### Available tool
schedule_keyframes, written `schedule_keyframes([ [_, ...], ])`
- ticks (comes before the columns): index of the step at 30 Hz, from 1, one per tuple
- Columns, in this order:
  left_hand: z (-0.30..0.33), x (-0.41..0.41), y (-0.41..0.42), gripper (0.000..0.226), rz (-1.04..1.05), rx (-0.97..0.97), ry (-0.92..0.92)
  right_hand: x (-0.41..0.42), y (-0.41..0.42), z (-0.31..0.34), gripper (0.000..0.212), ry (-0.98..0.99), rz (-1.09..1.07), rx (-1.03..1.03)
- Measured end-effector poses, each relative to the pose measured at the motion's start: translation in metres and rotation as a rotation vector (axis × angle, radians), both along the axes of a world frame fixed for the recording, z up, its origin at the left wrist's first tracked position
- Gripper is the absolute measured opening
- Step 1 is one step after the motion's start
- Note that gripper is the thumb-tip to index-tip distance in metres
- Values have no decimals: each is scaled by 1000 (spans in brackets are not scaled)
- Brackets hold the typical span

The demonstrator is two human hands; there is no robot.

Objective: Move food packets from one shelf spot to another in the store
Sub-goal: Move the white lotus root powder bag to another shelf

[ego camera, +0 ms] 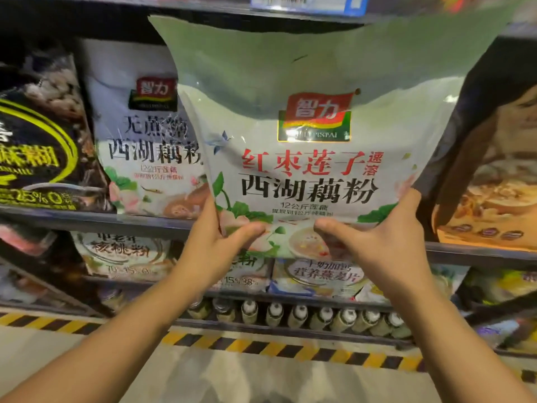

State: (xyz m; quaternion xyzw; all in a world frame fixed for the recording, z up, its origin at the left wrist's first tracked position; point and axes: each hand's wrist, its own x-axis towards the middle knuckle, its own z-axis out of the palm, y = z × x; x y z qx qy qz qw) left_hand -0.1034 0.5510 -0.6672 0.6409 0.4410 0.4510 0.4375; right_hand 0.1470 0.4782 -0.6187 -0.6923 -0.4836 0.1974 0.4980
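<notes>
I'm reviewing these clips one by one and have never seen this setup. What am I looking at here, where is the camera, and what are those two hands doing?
There is no machine here. The single picture comes from a wide-angle camera worn on a person's head, looking forward and down, so the two bare arms reaching in from below are the wearer's own.

Both hands grip one large pale green food packet by its lower edge: the left hand at its lower left corner, the right hand at its lower right, thumbs on the front. The packet is held up in front of a store shelf.

On that shelf, to the left, stands a similar white packet, then a dark packet. An orange packet is at the right. Lower shelves hold more packets and a row of bottles.
</notes>
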Motion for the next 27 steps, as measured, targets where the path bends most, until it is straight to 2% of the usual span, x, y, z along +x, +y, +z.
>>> schedule_keyframes([
  [3, -5, 10, 12, 71, -8, 32, -7, 5, 16, -9, 94, -33, -31, 44],
  [15, 18, 32, 48, 60, -42, 68, -46, 27, 61, -8, 94, -28, -49, 106],
  [21, 18, 41, 70, 40, 48, 63, -21, 29, 86, -10, 86, -71, -107, 139],
  [24, 11, 43, 75, 38, 101, 76, 47, 30, 91, -25, 83, -37, -98, 141],
  [27, 2, 44, 79, 35, 118, 50, 204, 31, 91, -44, 81, 5, -93, 61],
])
